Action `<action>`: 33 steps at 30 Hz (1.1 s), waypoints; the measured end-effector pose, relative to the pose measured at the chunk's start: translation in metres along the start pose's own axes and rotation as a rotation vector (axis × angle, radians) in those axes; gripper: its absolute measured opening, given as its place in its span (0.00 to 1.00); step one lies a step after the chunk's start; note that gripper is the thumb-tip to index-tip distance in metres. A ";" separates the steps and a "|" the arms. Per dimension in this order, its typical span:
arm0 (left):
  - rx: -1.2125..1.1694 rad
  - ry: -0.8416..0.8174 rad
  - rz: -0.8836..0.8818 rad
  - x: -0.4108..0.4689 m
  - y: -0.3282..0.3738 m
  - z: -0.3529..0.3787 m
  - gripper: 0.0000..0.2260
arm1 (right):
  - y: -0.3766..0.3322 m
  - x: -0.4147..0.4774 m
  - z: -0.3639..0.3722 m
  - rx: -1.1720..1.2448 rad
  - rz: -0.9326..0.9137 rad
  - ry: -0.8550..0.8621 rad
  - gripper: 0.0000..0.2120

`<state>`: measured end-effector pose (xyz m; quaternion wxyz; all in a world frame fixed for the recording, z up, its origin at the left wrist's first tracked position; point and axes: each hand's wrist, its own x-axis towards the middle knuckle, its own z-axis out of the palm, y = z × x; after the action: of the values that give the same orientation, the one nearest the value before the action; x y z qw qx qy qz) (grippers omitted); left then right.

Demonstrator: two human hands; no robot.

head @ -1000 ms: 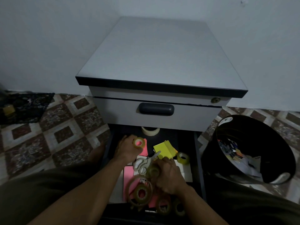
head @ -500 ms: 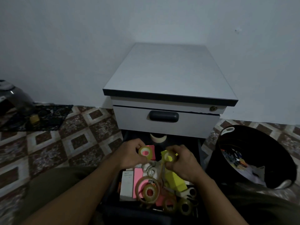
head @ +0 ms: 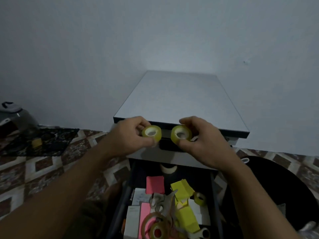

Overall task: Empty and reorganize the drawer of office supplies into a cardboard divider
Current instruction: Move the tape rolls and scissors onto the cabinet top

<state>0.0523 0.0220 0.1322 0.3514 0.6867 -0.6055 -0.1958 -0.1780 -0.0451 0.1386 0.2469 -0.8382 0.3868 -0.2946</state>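
**Step in hand: lift the tape rolls out of the drawer.**

The left grip (head: 131,137) pinches one small yellow roll, the left roll (head: 151,133), between thumb and fingers. The right grip (head: 205,145) holds a matching one, the right roll (head: 181,134), the same way. Both rolls are raised in front of the cabinet (head: 181,100) edge, side by side but apart, well above the open drawer (head: 128,192).

Recommended handling:
- Keep each pinch on the outer rim.
- Set the rolls down flat so that they probably cannot roll away.
- The cardboard divider is not in view. Locate it before releasing either roll.

Count, as far as visible:
- Held rolls: two.
- In the drawer:
  - one small yellow roll (head: 200,199)
  - one white roll (head: 168,168) at the rear
  - at least one large roll (head: 155,227) at the near end, where overlap prevents a firm count
  - one pair of scissors (head: 160,202)
  - two pink pads (head: 155,184)
  - two yellow pads (head: 181,188)
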 end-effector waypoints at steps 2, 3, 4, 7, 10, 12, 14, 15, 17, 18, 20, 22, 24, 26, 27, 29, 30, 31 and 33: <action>0.024 0.070 -0.002 0.017 0.000 -0.010 0.14 | -0.002 0.024 -0.006 -0.009 -0.011 0.021 0.26; 0.037 0.105 -0.014 0.026 0.000 -0.014 0.14 | -0.001 0.037 -0.008 -0.017 -0.011 0.028 0.25; 0.048 0.137 -0.027 0.036 -0.001 -0.017 0.15 | 0.000 0.051 -0.008 -0.027 -0.006 0.032 0.25; 0.102 0.180 -0.052 0.070 -0.005 -0.026 0.15 | 0.009 0.090 -0.003 -0.062 0.026 0.021 0.25; 0.132 0.171 -0.096 0.100 -0.014 -0.032 0.14 | 0.018 0.122 0.005 -0.108 0.042 -0.021 0.26; 0.149 0.163 -0.110 0.114 -0.022 -0.034 0.14 | 0.022 0.138 0.011 -0.133 0.049 -0.052 0.26; 0.161 0.162 -0.119 0.123 -0.030 -0.035 0.14 | 0.026 0.146 0.015 -0.140 0.055 -0.069 0.26; 0.154 0.165 -0.122 0.125 -0.034 -0.036 0.13 | 0.028 0.148 0.017 -0.136 0.058 -0.069 0.26; 0.125 0.169 -0.111 0.127 -0.043 -0.038 0.14 | 0.031 0.148 0.020 -0.115 0.064 -0.050 0.27; 0.112 0.169 -0.102 0.127 -0.047 -0.038 0.14 | 0.032 0.146 0.022 -0.104 0.066 -0.032 0.27; 0.095 0.175 -0.088 0.124 -0.052 -0.039 0.15 | 0.034 0.143 0.024 -0.098 0.065 0.002 0.28; 0.087 0.188 -0.085 0.121 -0.053 -0.038 0.17 | 0.034 0.141 0.027 -0.102 0.061 0.020 0.29; 0.091 0.201 -0.089 0.119 -0.053 -0.038 0.17 | 0.034 0.140 0.028 -0.104 0.063 0.036 0.29; 0.103 0.230 -0.104 0.116 -0.052 -0.038 0.17 | 0.034 0.140 0.029 -0.106 0.072 0.055 0.29; 0.106 0.244 -0.111 0.115 -0.052 -0.038 0.17 | 0.033 0.140 0.029 -0.103 0.079 0.062 0.29; 0.092 0.265 -0.119 0.114 -0.052 -0.037 0.18 | 0.033 0.140 0.028 -0.099 0.094 0.067 0.29; 0.082 0.271 -0.122 0.113 -0.052 -0.037 0.19 | 0.034 0.140 0.026 -0.099 0.101 0.070 0.28; 0.075 0.277 -0.121 0.113 -0.052 -0.036 0.20 | 0.035 0.139 0.025 -0.099 0.107 0.074 0.28; 0.069 0.294 -0.107 0.112 -0.054 -0.034 0.22 | 0.036 0.137 0.022 -0.106 0.113 0.085 0.28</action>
<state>0.1342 -0.0772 0.1338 0.4015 0.7509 -0.5164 -0.0911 -0.1088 -0.1706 0.1417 0.2018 -0.8137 0.4587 -0.2946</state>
